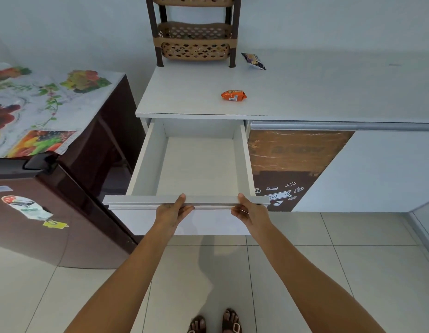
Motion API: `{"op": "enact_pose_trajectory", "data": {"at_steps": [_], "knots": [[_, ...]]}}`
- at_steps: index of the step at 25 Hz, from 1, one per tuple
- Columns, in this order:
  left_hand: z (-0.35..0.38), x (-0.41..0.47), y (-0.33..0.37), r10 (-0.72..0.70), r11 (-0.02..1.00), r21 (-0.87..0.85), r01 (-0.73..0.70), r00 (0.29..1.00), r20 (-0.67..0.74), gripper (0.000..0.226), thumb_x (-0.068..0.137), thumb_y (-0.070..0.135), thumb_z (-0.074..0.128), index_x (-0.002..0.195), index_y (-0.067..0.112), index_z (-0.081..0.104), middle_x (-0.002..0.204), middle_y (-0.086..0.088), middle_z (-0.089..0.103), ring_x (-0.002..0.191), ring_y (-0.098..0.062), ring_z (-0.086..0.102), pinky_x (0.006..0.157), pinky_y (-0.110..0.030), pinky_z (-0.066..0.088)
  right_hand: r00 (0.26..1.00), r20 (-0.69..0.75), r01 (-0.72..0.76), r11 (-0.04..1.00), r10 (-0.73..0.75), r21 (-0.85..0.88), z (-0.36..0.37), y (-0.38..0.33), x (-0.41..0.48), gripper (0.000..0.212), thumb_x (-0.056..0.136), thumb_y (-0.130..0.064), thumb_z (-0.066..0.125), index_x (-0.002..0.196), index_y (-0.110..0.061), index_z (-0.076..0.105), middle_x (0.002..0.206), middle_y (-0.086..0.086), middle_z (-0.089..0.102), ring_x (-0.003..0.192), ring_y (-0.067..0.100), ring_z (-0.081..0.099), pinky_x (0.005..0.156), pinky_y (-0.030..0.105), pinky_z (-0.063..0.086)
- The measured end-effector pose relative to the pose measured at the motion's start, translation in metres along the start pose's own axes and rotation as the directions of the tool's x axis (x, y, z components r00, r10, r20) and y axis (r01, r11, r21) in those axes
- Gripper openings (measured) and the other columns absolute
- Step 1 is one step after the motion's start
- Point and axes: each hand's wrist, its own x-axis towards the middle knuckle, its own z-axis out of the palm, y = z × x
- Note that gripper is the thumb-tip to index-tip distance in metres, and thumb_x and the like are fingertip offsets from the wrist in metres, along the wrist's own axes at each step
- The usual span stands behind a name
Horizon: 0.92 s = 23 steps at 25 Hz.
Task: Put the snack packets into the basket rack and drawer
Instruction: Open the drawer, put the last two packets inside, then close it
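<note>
A white drawer stands pulled out below the countertop, and nothing lies inside it. My left hand and my right hand both grip its front handle rail, thumbs on top. An orange snack packet lies on the white counter above the drawer. A dark blue and yellow snack packet lies further back, just right of the basket rack. The brown and tan basket rack stands at the back of the counter, with some packets faintly visible through its mesh.
A dark brown mini fridge with a fruit-print cloth on top stands to the left, close to the drawer's side. A brown panel with white drawings fills the cabinet front to the right. Tiled floor and my sandalled feet lie below.
</note>
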Motion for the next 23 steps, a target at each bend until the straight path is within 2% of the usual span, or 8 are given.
{"op": "enact_pose_trajectory", "data": {"at_steps": [4,8,10,12,14,17,19,23], "knots": [[-0.007,-0.009,-0.004,0.01,0.998,0.059,-0.011,1.0,0.018,0.038,0.085,0.016,0.066,0.107,-0.015,0.058,0.099,-0.027,0.064,0.101,-0.032,0.065,0.088,-0.031,0.057,0.999,-0.025,0.023,0.999,-0.025,-0.046,-0.002,0.003,-0.007,0.021,0.082,-0.012,0.07,0.093,0.003,0.06,0.077,0.016,0.06,0.068,0.024,0.06,0.067,0.033,0.06],[-0.011,-0.016,0.0,-0.002,0.973,0.229,-0.006,1.0,0.031,0.026,0.087,0.024,0.064,0.079,0.0,0.062,0.075,-0.015,0.063,0.082,-0.028,0.066,0.087,-0.037,0.053,0.998,-0.046,0.029,0.987,-0.036,-0.156,-0.003,0.004,-0.013,0.021,0.081,-0.021,0.072,0.081,-0.002,0.061,0.062,0.009,0.057,0.061,0.022,0.055,0.06,0.033,0.059],[-0.013,-0.02,-0.001,0.024,0.929,0.369,-0.019,1.0,-0.007,0.027,0.089,0.027,0.062,0.073,0.005,0.061,0.07,-0.015,0.062,0.071,-0.027,0.066,0.08,-0.038,0.057,0.992,-0.107,0.027,0.946,-0.065,-0.323,-0.004,0.003,-0.016,0.028,0.08,-0.028,0.073,0.073,-0.005,0.059,0.054,0.006,0.053,0.054,0.022,0.053,0.06,0.035,0.059],[-0.013,-0.025,-0.002,0.096,0.873,0.482,-0.073,0.995,-0.024,0.027,0.091,0.023,0.058,0.07,0.006,0.062,0.066,-0.015,0.062,0.06,-0.027,0.066,0.068,-0.036,0.06,0.962,-0.17,0.08,0.814,-0.215,-0.575,-0.006,0.001,-0.021,0.033,0.08,-0.031,0.073,0.063,-0.007,0.057,0.05,0.005,0.057,0.045,0.021,0.056,0.055,0.032,0.058],[-0.008,-0.031,0.0,0.182,0.807,0.567,-0.163,0.983,0.023,0.029,0.091,0.021,0.057,0.068,0.004,0.062,0.061,-0.013,0.063,0.053,-0.025,0.065,0.056,-0.031,0.06,0.895,-0.162,0.167,0.649,-0.416,-0.742,-0.008,-0.003,-0.028,0.037,0.081,-0.027,0.071,0.053,-0.01,0.054,0.047,0.004,0.061,0.04,0.017,0.059,0.049,0.03,0.057],[0.013,-0.039,0.008,0.273,0.732,0.623,-0.276,0.956,0.103,0.029,0.091,0.02,0.057,0.071,-0.001,0.061,0.06,-0.012,0.064,0.049,-0.022,0.065,0.052,-0.029,0.059,0.786,-0.111,0.274,0.504,-0.608,-0.819,-0.012,-0.015,-0.033,0.036,0.081,-0.021,0.066,0.052,-0.002,0.055,0.052,0.013,0.065,0.054,0.028,0.066,0.062,0.04,0.058],[0.033,-0.044,0.014,0.322,0.702,0.628,-0.336,0.936,0.141,0.029,0.091,0.02,0.057,0.071,0.0,0.06,0.06,-0.012,0.065,0.049,-0.021,0.065,0.051,-0.025,0.058,0.734,-0.064,0.327,0.434,-0.676,-0.839,-0.017,-0.027,-0.032,0.033,0.081,-0.019,0.065,0.058,0.002,0.054,0.056,0.017,0.065,0.058,0.031,0.064,0.064,0.038,0.054],[0.088,-0.045,0.022,0.401,0.64,0.64,-0.425,0.896,0.193,0.028,0.091,0.02,0.057,0.071,0.001,0.06,0.06,-0.011,0.066,0.05,-0.021,0.065,0.057,-0.025,0.059,0.586,0.148,0.432,0.154,-0.796,-0.889,-0.032,-0.063,-0.024,0.032,0.084,-0.017,0.066,0.059,-0.011,0.047,0.048,0.001,0.051,0.041,0.008,0.041,0.046,0.018,0.035]]}}
